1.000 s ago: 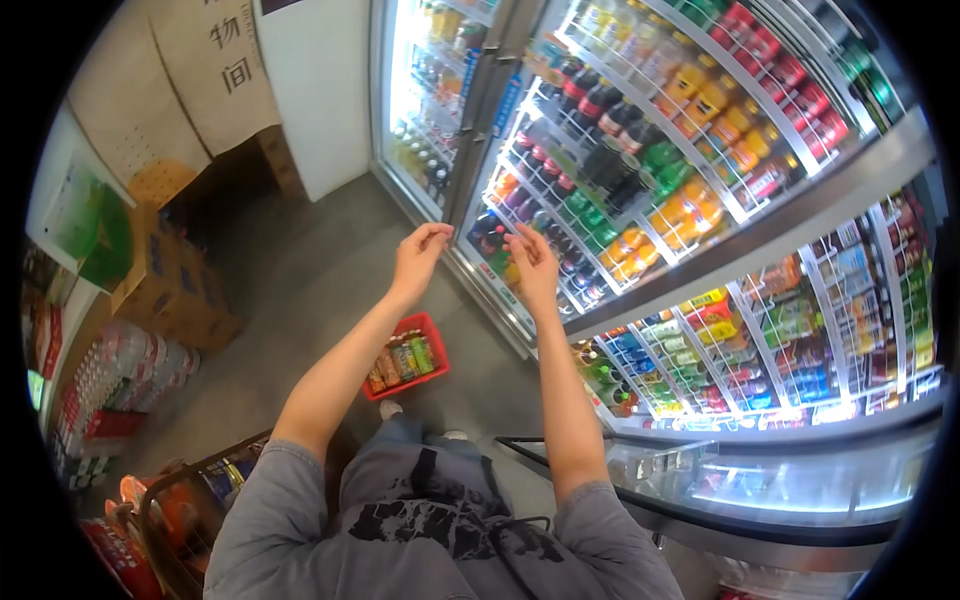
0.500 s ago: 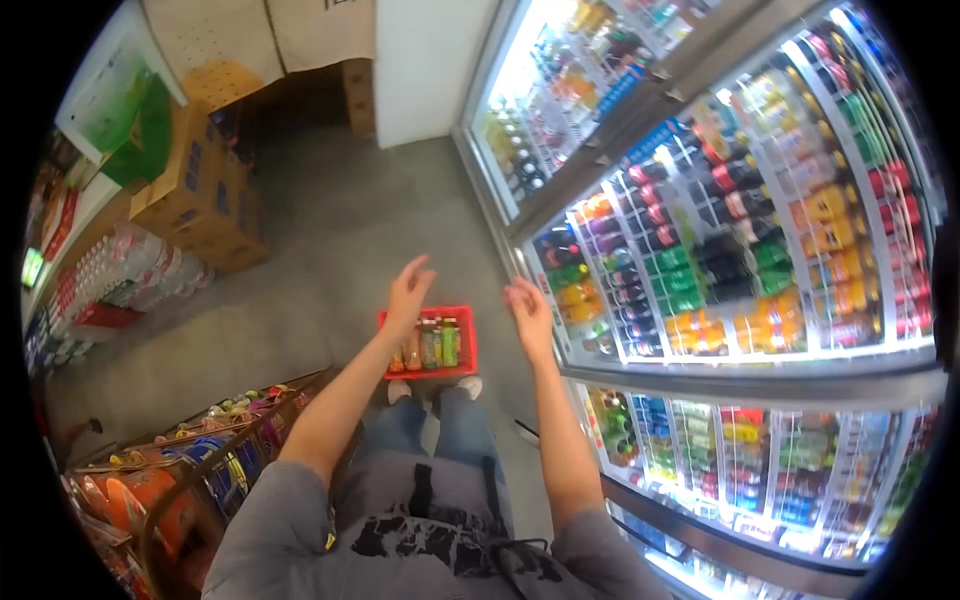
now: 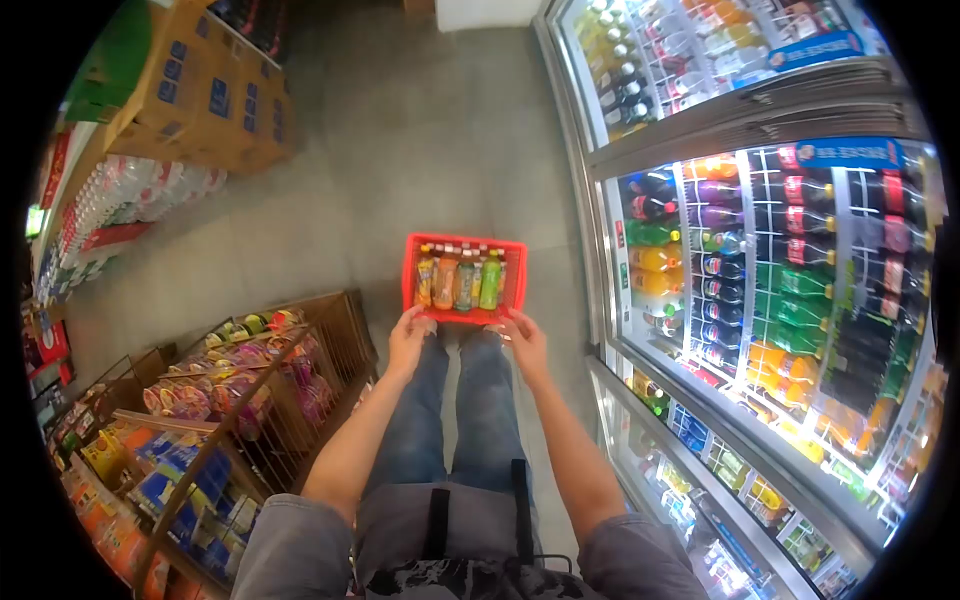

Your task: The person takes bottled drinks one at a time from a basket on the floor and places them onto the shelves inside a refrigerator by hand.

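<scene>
A red basket (image 3: 522,275) stands on the floor in front of my feet, with several bottles lying side by side in it, among them a green bottle (image 3: 490,280) at the right and an orange one (image 3: 445,283) left of the middle. At the basket's near left corner is my left hand (image 3: 408,338), fingers bent and close together near the rim. My right hand (image 3: 524,335) is at the near right corner, its fingers curled near the rim. Whether either hand grips or only nears the basket is too small to tell.
Lit glass-door coolers (image 3: 600,240) full of drink bottles line the right side. Wire racks (image 3: 240,400) of packaged snacks stand at the lower left. Cardboard boxes (image 3: 200,95) and packs of bottled water (image 3: 150,190) are at the upper left. Grey floor (image 3: 400,130) runs ahead.
Both hands have come down and in to the basket's near corners from raised positions at its sides. The view has tilted downward, and the basket appears larger.
</scene>
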